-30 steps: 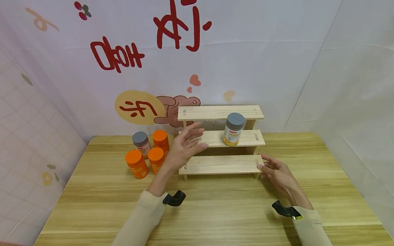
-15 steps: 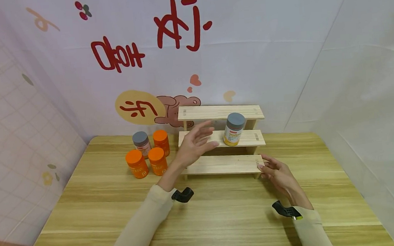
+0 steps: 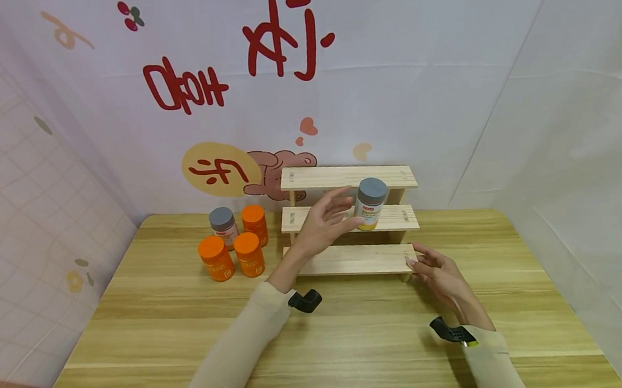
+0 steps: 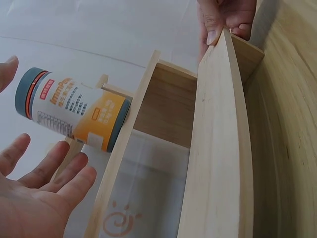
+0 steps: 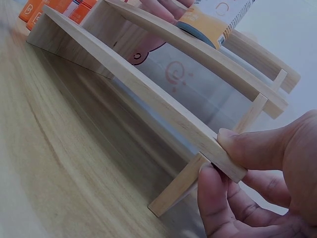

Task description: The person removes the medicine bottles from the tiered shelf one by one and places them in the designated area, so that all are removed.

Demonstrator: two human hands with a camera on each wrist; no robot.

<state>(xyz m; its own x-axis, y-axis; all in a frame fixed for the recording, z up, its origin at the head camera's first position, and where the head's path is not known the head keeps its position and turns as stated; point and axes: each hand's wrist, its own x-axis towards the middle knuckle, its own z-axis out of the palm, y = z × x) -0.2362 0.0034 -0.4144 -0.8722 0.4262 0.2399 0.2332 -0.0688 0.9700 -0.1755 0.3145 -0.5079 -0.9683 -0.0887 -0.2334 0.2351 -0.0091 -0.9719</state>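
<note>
A white and yellow supplement bottle with a grey lid (image 3: 368, 206) stands on the middle tier of a three-tier wooden shelf (image 3: 349, 259). My left hand (image 3: 321, 225) hovers beside the bottle's left side, thumb apart from spread fingers. In the left wrist view, a gap shows between those fingers (image 4: 74, 173) and the bottle (image 4: 74, 106). At the shelf's lower right end, my right hand (image 3: 440, 275) pinches the bottom board, thumb on top and fingers underneath, as the right wrist view shows with the thumb (image 5: 257, 146) on the board's corner.
Left of the shelf, several bottles stand grouped on the wooden table (image 3: 356, 349): orange ones, such as the front orange bottle (image 3: 216, 259), and a grey-lidded bottle (image 3: 223, 226). A printed cloth wall (image 3: 418, 88) rises right behind the shelf.
My left hand has moved rightward across the shelf, from its left end to beside the bottle. The right hand keeps its grip on the bottom board, and the bottle has stayed in place.
</note>
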